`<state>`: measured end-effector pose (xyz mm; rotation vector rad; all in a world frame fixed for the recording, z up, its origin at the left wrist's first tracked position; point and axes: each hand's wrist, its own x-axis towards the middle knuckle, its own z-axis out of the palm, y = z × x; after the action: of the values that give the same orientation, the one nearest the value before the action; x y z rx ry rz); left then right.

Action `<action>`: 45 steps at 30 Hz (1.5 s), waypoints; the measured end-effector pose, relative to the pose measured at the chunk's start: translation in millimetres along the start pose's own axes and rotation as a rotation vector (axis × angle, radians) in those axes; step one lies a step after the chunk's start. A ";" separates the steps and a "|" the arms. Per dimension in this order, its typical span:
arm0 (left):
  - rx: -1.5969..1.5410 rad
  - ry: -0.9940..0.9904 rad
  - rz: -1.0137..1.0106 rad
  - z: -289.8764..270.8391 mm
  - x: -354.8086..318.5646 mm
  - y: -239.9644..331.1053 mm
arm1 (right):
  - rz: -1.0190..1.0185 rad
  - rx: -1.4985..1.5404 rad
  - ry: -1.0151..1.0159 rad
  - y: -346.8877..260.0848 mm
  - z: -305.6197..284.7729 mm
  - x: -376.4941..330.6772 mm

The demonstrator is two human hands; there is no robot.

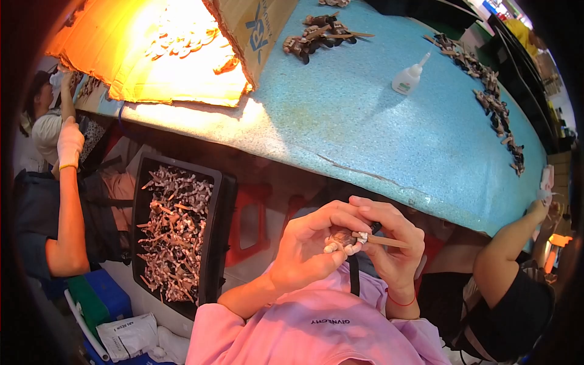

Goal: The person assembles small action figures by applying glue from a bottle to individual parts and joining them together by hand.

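Observation:
In front of my chest I hold a small figurine (pixel 338 241) with a brown body, pale limbs and dark parts. My left hand (pixel 307 243) is closed round its pale end, thumb beneath and fingers over the top. From the other side my right hand (pixel 396 258) grips it, fingertips meeting those of the left. A flat brown stick-like piece (pixel 389 241) juts from the figurine across my right fingers. Fingers hide part of the figurine, so I cannot tell how the stick is joined to it.
A black bin (pixel 226 225) full of similar figurines stands at my left. On the blue table (pixel 316 115) are a white nozzle bottle (pixel 406 79), more figurines (pixel 322 36) and a brightly lit cardboard box (pixel 255 42). Co-workers' arms (pixel 68 213) flank me; a red stool (pixel 249 225) stands beneath.

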<state>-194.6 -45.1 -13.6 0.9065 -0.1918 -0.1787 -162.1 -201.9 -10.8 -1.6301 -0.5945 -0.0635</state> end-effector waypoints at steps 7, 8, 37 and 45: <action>0.012 -0.001 0.010 -1.3 -1.0 -1.5 | -0.002 0.008 0.001 1.1 0.7 -0.4; 0.009 -0.005 0.010 -1.4 -1.2 -1.6 | -0.003 0.008 0.002 1.0 0.7 -0.4; 0.038 -0.013 0.051 -3.3 -2.3 -0.5 | -0.009 0.001 -0.021 -2.0 1.9 1.4; 0.075 -0.027 0.064 -5.5 -3.1 -1.5 | 0.002 0.025 -0.017 -2.0 3.3 1.0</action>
<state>-196.4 -41.1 -18.4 0.9716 -0.2531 -0.1253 -163.0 -198.4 -9.1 -1.6084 -0.6048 -0.0407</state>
